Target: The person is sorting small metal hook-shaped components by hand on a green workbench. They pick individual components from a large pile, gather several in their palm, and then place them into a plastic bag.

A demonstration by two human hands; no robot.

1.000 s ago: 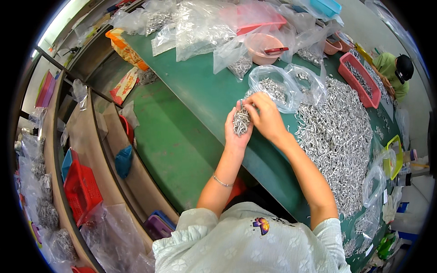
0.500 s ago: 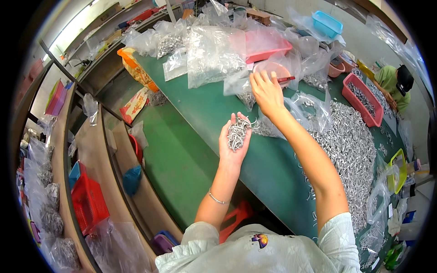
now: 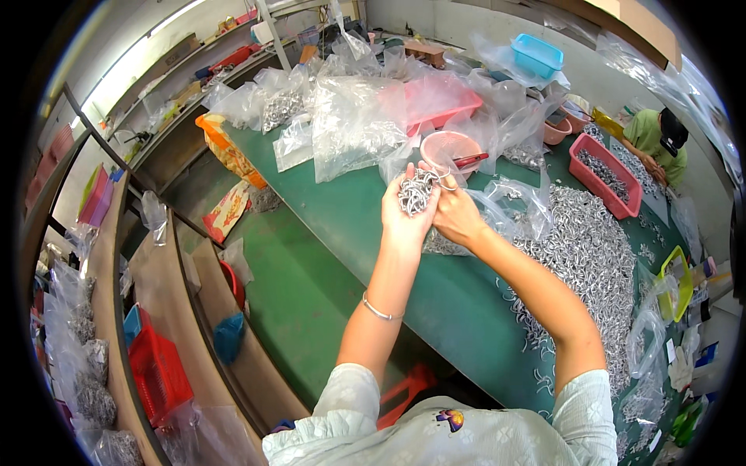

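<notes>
My left hand (image 3: 407, 216) is cupped, palm up, around a heap of small curved silver metal pieces (image 3: 417, 193). My right hand (image 3: 455, 213) presses up against it, thumb and fingers pinched at the edge of the heap. A curved metal piece shows at those fingertips. Just beyond both hands stands a pink round bowl (image 3: 447, 142) with a red-handled tool (image 3: 471, 160) across its rim. Beside my right forearm, an open clear plastic bag (image 3: 509, 210) lies on the green table (image 3: 458, 299), next to a large spread of the same curved pieces (image 3: 587, 264).
Filled clear bags (image 3: 353, 128) and a pink tray (image 3: 443, 105) crowd the table's far side. A pink basket (image 3: 606, 175) of metal parts stands at the right, near a co-worker in a green shirt (image 3: 651, 140). Shelves with a red basket (image 3: 158, 373) line the left.
My right hand has come back from over the bowl to my left hand and now pinches at the heap. The left hand has moved up and forward toward the bowl.
</notes>
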